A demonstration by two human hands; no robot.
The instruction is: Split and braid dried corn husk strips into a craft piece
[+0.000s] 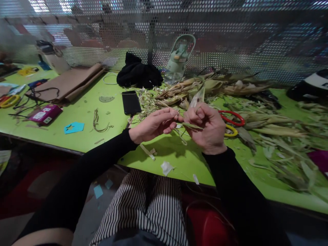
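Note:
Above the front of the green table, my left hand (155, 125) and my right hand (211, 128) come together at the fingertips. Between them is a narrow green strip of dried corn husk (192, 126), pinched by the fingers of both hands. A paler piece of husk (197, 97) rises just behind my right hand. Scissors with a red and a yellow handle (235, 118) lie right of that hand, their blades hidden. Thin curled strips hang below the fingers, and white scraps (166, 168) lie near the table edge.
Dried corn husks (276, 124) cover the right side. Behind my hands stand a pale green bottle (176, 61) and a black cloth bundle (139, 73). A phone (131, 102), a blue paper piece (73, 127), a purple box (45, 114) and brown paper (66, 83) lie leftward.

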